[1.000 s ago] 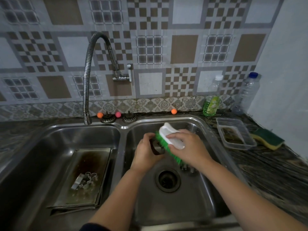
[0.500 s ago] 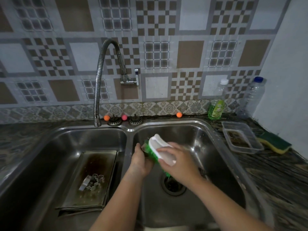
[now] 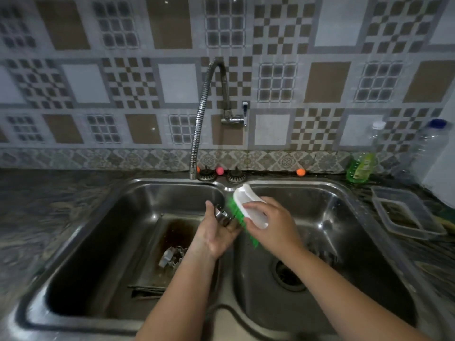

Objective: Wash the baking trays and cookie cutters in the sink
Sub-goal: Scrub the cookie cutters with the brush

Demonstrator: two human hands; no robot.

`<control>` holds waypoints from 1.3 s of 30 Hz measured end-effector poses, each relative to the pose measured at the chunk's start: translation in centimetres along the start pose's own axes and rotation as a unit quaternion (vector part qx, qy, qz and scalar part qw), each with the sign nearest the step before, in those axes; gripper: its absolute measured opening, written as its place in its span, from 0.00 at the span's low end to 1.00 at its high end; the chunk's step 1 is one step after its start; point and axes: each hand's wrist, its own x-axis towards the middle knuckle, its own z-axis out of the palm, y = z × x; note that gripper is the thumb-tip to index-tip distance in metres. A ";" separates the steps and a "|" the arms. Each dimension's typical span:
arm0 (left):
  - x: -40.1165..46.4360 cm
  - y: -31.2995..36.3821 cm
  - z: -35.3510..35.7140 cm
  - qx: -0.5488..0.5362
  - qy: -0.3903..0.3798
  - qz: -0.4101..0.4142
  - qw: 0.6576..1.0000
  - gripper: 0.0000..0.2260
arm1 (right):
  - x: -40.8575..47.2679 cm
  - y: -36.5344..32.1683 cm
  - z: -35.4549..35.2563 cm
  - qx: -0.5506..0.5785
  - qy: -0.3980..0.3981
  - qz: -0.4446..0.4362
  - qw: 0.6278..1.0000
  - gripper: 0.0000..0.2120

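Over the sink [image 3: 246, 313] divider, the left hand [image 3: 216, 233] is gripping a metal cutter [image 3: 222, 216], while the right hand [image 3: 270, 221], at its 3 o'clock, is clasping a brush [image 3: 248, 207] whose green bristles are touching it. More cutters [image 3: 172, 255] are lying on the trays [image 3: 157, 276] at 7 o'clock.

A metal cookie cutter [image 3: 222, 216] is held above the sink divider; others [image 3: 172, 255] lie on stained trays [image 3: 172, 232].

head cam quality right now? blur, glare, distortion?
Head view: dim overall; motion blur smears the tiles and the bottles at right; wide-angle bending curves the sink rim and counter edges; small glare spots in the right basin; brush and hands fairly sharp.
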 end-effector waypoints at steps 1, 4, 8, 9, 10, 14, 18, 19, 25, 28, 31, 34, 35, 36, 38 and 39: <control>-0.2 0.5 -0.5 0.029 0.002 0.000 1.000 0.31 | 0.1 -0.5 0.7 0.000 -0.030 -0.018 0.999 0.15; -0.5 1.7 -2.4 0.118 0.014 0.023 0.993 0.26 | 0.5 -1.7 3.2 -0.089 -0.110 -0.008 0.990 0.16; -1.9 2.5 -5.1 0.327 0.155 0.128 0.924 0.25 | 0.6 -2.3 5.8 -0.168 -0.137 0.012 0.976 0.17; -2.3 2.8 -6.1 0.375 0.199 0.155 0.892 0.26 | 0.4 -2.3 6.4 -0.167 -0.141 0.017 0.976 0.17; -2.2 3.2 -7.7 0.425 0.233 0.166 0.859 0.27 | 0.1 -2.2 7.0 -0.165 -0.142 0.021 0.976 0.18; -2.6 4.8 -13.7 0.636 0.293 0.103 0.707 0.35 | -0.7 -1.7 8.8 -0.179 -0.142 0.030 0.973 0.18; -2.3 4.7 -16.4 0.736 0.261 0.082 0.619 0.29 | -0.7 -1.5 9.3 -0.182 -0.127 0.027 0.975 0.18; -2.2 4.5 -16.7 0.754 0.252 0.080 0.601 0.30 | -0.6 -1.5 9.3 -0.181 -0.128 0.028 0.975 0.18; -1.5 4.2 -16.6 0.797 0.203 0.055 0.566 0.40 | -0.5 -1.2 9.4 -0.165 -0.124 0.029 0.978 0.18; -1.5 4.2 -16.2 0.807 0.201 0.047 0.554 0.41 | -0.5 -1.2 9.5 -0.168 -0.125 0.030 0.977 0.18; -1.5 4.1 -15.6 0.810 0.196 0.044 0.551 0.38 | -0.4 -1.1 9.4 -0.162 -0.126 0.028 0.978 0.19; -1.5 4.0 -14.5 0.815 0.193 0.054 0.544 0.33 | -0.3 -0.8 9.1 -0.150 -0.134 0.032 0.979 0.19; -1.5 4.0 -13.9 0.817 0.191 0.065 0.540 0.31 | -0.3 -0.6 8.9 -0.140 -0.137 0.035 0.980 0.19; -1.4 4.0 -13.3 0.819 0.188 0.077 0.537 0.28 | -0.3 -0.4 8.6 -0.128 -0.138 0.042 0.981 0.19; -1.1 4.0 -11.7 0.821 0.180 0.105 0.531 0.23 | -0.3 0.4 7.6 -0.109 -0.130 0.057 0.984 0.19; -0.9 3.9 -10.6 0.822 0.175 0.119 0.528 0.22 | -0.3 0.9 6.9 -0.106 -0.122 0.064 0.985 0.19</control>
